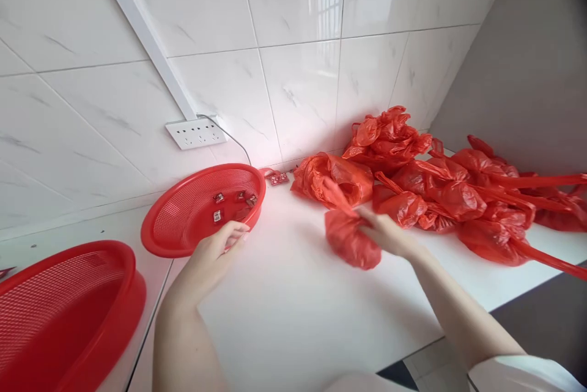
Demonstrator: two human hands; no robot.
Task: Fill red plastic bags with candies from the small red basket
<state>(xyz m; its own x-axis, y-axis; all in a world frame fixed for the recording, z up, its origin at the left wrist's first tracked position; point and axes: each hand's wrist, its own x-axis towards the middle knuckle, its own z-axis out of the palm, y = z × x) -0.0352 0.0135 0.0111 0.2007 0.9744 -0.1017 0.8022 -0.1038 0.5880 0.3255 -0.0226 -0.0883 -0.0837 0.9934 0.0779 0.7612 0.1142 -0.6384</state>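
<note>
My left hand (224, 242) is at the near right rim of a red plastic basket (169, 221), its fingers curled together on the edge. A few small wrapped packets (217, 216) lie inside this basket, towards its right side. In my right hand (384, 232) is the neck of a filled red plastic bag (353, 245), held just above the white table and slightly blurred. What is in the bag cannot be made out. Behind it, an opened, crumpled bundle of red plastic bags (332, 175) sits on the table.
Several knotted, filled red bags (458, 187) are heaped along the right side, some with long handles stretched out. A second red basket (110, 318) stands at the lower left. One small red packet (277, 178) lies by the wall, near a power strip (196, 133) with a cable.
</note>
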